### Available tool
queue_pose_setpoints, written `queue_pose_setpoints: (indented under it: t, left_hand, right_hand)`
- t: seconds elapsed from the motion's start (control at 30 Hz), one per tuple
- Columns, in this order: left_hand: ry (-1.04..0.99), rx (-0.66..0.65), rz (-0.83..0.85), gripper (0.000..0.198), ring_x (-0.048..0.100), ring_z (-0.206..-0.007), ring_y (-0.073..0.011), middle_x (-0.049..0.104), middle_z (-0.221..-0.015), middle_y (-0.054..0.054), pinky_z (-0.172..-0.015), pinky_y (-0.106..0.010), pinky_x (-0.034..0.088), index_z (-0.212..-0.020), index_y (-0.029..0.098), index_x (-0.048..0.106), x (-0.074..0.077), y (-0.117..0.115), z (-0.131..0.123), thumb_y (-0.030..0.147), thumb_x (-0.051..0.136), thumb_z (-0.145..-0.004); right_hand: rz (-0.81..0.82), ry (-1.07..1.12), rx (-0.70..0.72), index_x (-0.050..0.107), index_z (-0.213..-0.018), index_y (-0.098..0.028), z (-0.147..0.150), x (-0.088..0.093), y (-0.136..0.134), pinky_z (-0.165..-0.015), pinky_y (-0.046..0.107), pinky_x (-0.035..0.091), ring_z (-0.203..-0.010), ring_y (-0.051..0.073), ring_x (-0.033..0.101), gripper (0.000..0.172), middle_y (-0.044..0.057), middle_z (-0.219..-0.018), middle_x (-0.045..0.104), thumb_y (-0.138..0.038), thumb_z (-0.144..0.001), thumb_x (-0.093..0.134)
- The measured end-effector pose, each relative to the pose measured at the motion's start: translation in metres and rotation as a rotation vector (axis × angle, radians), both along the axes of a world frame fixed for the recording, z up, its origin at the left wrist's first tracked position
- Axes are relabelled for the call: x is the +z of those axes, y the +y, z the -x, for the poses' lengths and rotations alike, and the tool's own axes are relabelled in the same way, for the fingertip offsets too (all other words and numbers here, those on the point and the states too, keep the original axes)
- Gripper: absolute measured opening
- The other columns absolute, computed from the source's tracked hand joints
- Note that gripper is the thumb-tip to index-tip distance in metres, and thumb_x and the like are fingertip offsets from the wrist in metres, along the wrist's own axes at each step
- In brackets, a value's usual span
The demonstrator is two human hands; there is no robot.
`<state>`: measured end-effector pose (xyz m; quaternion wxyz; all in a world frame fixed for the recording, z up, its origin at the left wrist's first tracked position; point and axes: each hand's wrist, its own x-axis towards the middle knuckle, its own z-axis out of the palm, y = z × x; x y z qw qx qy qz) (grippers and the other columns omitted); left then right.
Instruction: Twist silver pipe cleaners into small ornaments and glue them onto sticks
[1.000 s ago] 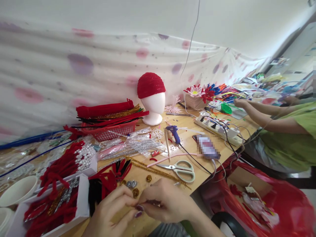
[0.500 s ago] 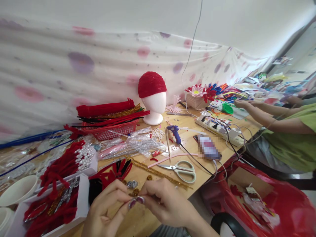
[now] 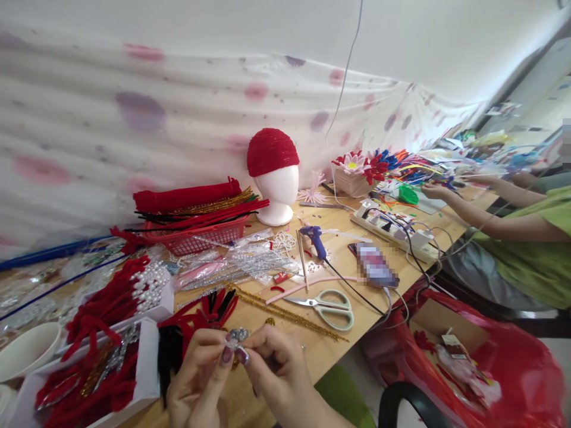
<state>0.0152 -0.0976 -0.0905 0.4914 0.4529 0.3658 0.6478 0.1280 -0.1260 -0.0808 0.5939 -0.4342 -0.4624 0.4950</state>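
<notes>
My left hand (image 3: 198, 377) and my right hand (image 3: 281, 365) meet at the near edge of the table, both closed in a pinch. Between their fingertips is a small silver tinsel piece (image 3: 232, 345), mostly covered by the thumbs, so its full shape is hidden. Just beyond the fingers lie silver tinsel coils (image 3: 239, 334) and a gold tinsel coil (image 3: 269, 321). Scissors with pale handles (image 3: 334, 309) rest open to the right, beside gold tinsel stems (image 3: 303, 320). Red and black fuzzy stems (image 3: 218, 306) lie behind my left hand.
White boxes (image 3: 149, 362) of red stems and pearl beads stand left. Behind are a red basket (image 3: 196, 235) and a foam head (image 3: 279, 190) in a red cap. A blue glue gun (image 3: 316, 241), phone (image 3: 377, 264) and power strip (image 3: 395, 232) sit right. A co-worker's arm (image 3: 473, 211) reaches in.
My hands have shifted slightly left and their pinched fingers have turned, showing more of the silver piece. The co-worker's hands have moved apart. The view has turned a little.
</notes>
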Motion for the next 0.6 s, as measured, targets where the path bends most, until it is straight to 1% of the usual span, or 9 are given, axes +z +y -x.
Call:
queue_pose_setpoints:
  t: [0.07,0.1,0.2,0.27,0.37,0.43,0.47,0.53,0.6]
  left_hand:
    - [-0.013,-0.034,0.034,0.020,0.067,-0.073,-0.0148,0.065,-0.079,0.000,-0.067,-0.020,0.058,-0.065,0.023,0.076,-0.003,0.001,0.002,0.038,0.086,-0.074]
    - [0.015,-0.049,0.042,0.022,0.067,-0.072,-0.0146,0.065,-0.079,0.000,-0.067,-0.020,0.057,-0.065,0.022,0.075,-0.002,0.001,0.004,0.039,0.085,-0.075]
    - [0.200,-0.143,0.025,0.026,0.066,-0.071,-0.0143,0.064,-0.078,0.001,-0.068,-0.020,0.055,-0.065,0.023,0.072,0.003,0.002,0.015,0.041,0.079,-0.082]
    - [0.348,-0.217,-0.049,0.023,0.065,-0.072,-0.0149,0.063,-0.077,0.001,-0.069,-0.021,0.053,-0.069,0.024,0.072,0.008,0.004,0.025,0.039,0.075,-0.086]
    - [0.563,-0.346,-0.222,0.012,0.065,-0.074,-0.0157,0.066,-0.079,0.001,-0.071,-0.023,0.050,-0.078,0.027,0.073,0.013,0.010,0.036,0.028,0.069,-0.090]
    - [0.712,-0.451,-0.319,0.013,0.065,-0.076,-0.0163,0.067,-0.080,0.001,-0.073,-0.024,0.049,-0.079,0.027,0.071,0.015,0.016,0.039,0.020,0.066,-0.088]
    - [0.781,-0.492,-0.354,0.014,0.065,-0.076,-0.0166,0.067,-0.079,0.002,-0.073,-0.025,0.048,-0.077,0.027,0.069,0.016,0.018,0.039,0.016,0.066,-0.087]
    - [0.886,-0.526,-0.399,0.019,0.063,-0.075,-0.0169,0.065,-0.076,0.002,-0.070,-0.026,0.046,-0.072,0.025,0.062,0.020,0.022,0.037,0.011,0.066,-0.085]
    - [0.920,-0.509,-0.428,0.021,0.062,-0.075,-0.0174,0.063,-0.075,0.002,-0.068,-0.027,0.046,-0.071,0.024,0.059,0.024,0.024,0.036,0.011,0.063,-0.086]
  right_hand:
    - [0.019,0.013,0.005,0.062,-0.083,-0.017,-0.001,-0.001,0.000,-0.041,0.017,0.027,-0.042,0.006,0.036,0.030,-0.009,-0.051,0.042,-0.045,-0.089,0.071]
    - [0.010,-0.013,0.008,0.062,-0.083,-0.017,-0.004,0.000,0.001,-0.041,0.017,0.026,-0.042,0.006,0.035,0.029,-0.009,-0.051,0.041,-0.043,-0.089,0.071]
    - [-0.083,-0.180,0.076,0.065,-0.083,-0.016,-0.020,0.009,0.003,-0.042,0.017,0.023,-0.044,0.005,0.032,0.015,-0.009,-0.053,0.040,-0.029,-0.089,0.069]
    - [-0.173,-0.340,0.157,0.067,-0.081,-0.016,-0.035,0.018,0.006,-0.043,0.017,0.026,-0.045,0.006,0.034,0.007,-0.008,-0.054,0.042,-0.019,-0.086,0.065]
    - [-0.280,-0.613,0.334,0.069,-0.082,-0.017,-0.055,0.031,0.012,-0.049,0.018,0.033,-0.051,0.008,0.044,0.011,-0.004,-0.059,0.053,-0.014,-0.083,0.059]
    - [-0.318,-0.796,0.453,0.070,-0.083,-0.017,-0.063,0.038,0.017,-0.051,0.018,0.034,-0.055,0.009,0.047,0.013,-0.002,-0.064,0.059,-0.011,-0.082,0.058]
    - [-0.327,-0.886,0.492,0.069,-0.081,-0.018,-0.065,0.042,0.018,-0.051,0.019,0.033,-0.055,0.009,0.047,0.013,-0.002,-0.063,0.060,-0.010,-0.080,0.058]
    - [-0.315,-1.027,0.513,0.067,-0.076,-0.018,-0.066,0.048,0.020,-0.050,0.020,0.030,-0.053,0.009,0.043,0.013,-0.003,-0.060,0.059,-0.009,-0.079,0.060]
    - [-0.293,-1.066,0.489,0.068,-0.078,-0.019,-0.066,0.052,0.020,-0.050,0.021,0.029,-0.053,0.009,0.042,0.013,-0.003,-0.060,0.058,-0.010,-0.080,0.059]
